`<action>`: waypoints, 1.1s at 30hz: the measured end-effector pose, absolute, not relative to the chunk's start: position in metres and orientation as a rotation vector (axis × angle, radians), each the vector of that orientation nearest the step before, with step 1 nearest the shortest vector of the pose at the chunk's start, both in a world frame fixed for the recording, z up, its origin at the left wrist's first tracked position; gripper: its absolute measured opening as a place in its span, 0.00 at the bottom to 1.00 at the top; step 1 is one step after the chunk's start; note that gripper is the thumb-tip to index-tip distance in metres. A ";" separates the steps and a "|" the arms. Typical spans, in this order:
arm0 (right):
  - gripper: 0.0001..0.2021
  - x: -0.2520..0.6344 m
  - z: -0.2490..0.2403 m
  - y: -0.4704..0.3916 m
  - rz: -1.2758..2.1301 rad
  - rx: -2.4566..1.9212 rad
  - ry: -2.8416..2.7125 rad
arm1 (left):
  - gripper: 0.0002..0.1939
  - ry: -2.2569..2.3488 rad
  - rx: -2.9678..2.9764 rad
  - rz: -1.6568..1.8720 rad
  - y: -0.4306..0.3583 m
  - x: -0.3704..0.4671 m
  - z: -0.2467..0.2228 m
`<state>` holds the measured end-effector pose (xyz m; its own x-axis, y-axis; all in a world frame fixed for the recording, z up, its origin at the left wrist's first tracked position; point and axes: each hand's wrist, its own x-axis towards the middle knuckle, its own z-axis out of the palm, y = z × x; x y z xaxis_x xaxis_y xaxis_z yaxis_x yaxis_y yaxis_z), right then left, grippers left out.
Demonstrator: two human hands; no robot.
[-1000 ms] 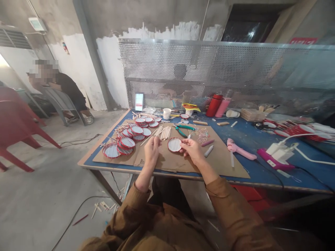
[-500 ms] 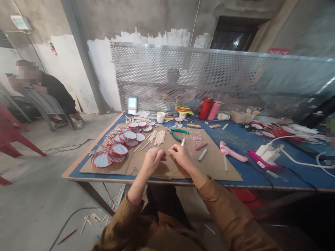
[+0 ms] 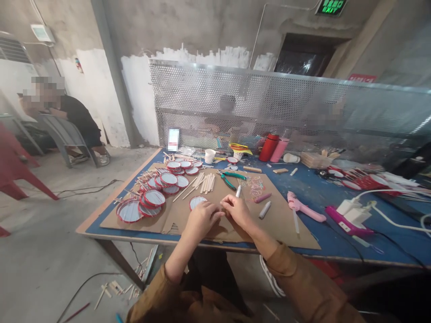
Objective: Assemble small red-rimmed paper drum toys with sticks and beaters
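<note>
Above the brown cardboard (image 3: 232, 231), my left hand (image 3: 202, 217) is closed, its fingers curled and pressed together towards the right hand. My right hand (image 3: 235, 209) makes a pinch close beside it. Whatever either hand holds is too small or hidden to make out. A small red-rimmed white drum (image 3: 194, 202) lies just behind my left fingers, partly covered by them. Behind my right hand are a white marker-like stick (image 3: 239, 191) and green-handled pliers (image 3: 232, 179). Several flat wooden sticks (image 3: 205, 183) lie beyond my left hand.
A pile of red-rimmed drums (image 3: 155, 198) covers the cardboard's left side. Rightward lie a pink glue gun (image 3: 305, 207) and a magenta power strip (image 3: 348, 224) with cables. Cups, a red bottle (image 3: 269, 147) and a perforated metal screen (image 3: 202, 98) line the back. A person (image 3: 77, 112) sits at left.
My left hand has turned palm-down and moved slightly nearer me, uncovering more of the small drum. My right hand keeps its pinch. The whole view has shifted a little.
</note>
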<state>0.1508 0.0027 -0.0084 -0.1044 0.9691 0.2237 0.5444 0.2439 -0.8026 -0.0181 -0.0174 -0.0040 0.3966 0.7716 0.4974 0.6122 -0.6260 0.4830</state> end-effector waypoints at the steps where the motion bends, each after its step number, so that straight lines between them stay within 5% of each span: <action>1: 0.08 0.151 -0.008 0.002 0.701 -1.408 -1.766 | 0.15 1.242 2.466 1.044 -0.017 -0.018 -0.005; 7: 0.08 0.140 -0.002 -0.004 0.463 -1.329 -1.960 | 0.17 1.093 2.549 1.320 -0.016 -0.021 -0.004; 13: 0.31 0.109 0.001 0.001 0.258 -1.173 -2.287 | 0.20 1.298 2.148 1.899 -0.030 -0.037 0.004; 18: 0.23 0.087 -0.001 0.012 0.178 -1.230 -2.308 | 0.18 1.247 2.095 1.926 -0.031 -0.037 0.006; 26: 0.27 0.085 -0.003 0.012 0.344 -1.064 -2.115 | 0.19 1.195 2.099 1.967 -0.034 -0.037 0.006; 33: 0.33 0.103 -0.006 0.015 0.884 -1.153 -1.612 | 0.23 1.241 1.486 2.096 -0.034 -0.038 0.001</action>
<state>0.1035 0.0147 -0.0061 -0.1223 0.9537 0.2749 0.2808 0.2989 -0.9120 -0.0378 -0.0343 0.0012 -0.4276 0.6525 0.6256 0.2349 -0.5881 0.7740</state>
